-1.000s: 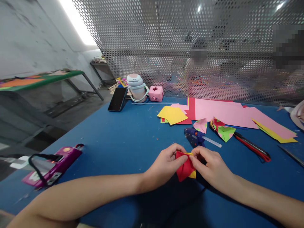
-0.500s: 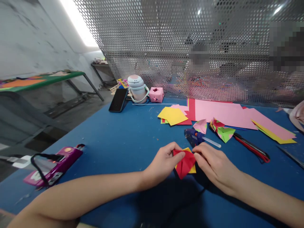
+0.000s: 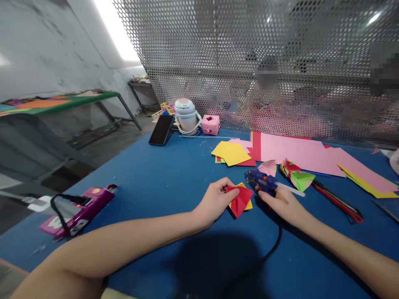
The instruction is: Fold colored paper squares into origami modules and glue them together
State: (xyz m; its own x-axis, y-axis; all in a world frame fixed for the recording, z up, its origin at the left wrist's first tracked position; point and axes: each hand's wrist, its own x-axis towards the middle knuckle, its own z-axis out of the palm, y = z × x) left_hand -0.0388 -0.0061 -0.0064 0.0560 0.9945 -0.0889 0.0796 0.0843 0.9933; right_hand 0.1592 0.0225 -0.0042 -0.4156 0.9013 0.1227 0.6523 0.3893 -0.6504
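Note:
My left hand (image 3: 215, 201) pinches a folded red and yellow paper piece (image 3: 239, 200) just above the blue table (image 3: 162, 174). Right of it, my right hand (image 3: 282, 202) has closed round the handle of a blue glue gun (image 3: 261, 180), whose clear glue stick points right. The gun's black cord (image 3: 274, 245) trails toward me. Two other folded paper pieces, one pink and green (image 3: 268, 167), one green and red (image 3: 296, 176), lie just behind the gun.
Pink, yellow and red paper sheets (image 3: 293, 151) lie at the back right, with a red-handled cutter (image 3: 338, 201) beside them. A phone (image 3: 161, 129), a small pale bucket (image 3: 186, 116) and a pink cube (image 3: 210, 124) stand by the perforated screen. A magenta device (image 3: 79, 207) lies left.
My right hand let go of the red and yellow paper piece and moved right onto the glue gun. My left hand kept the piece.

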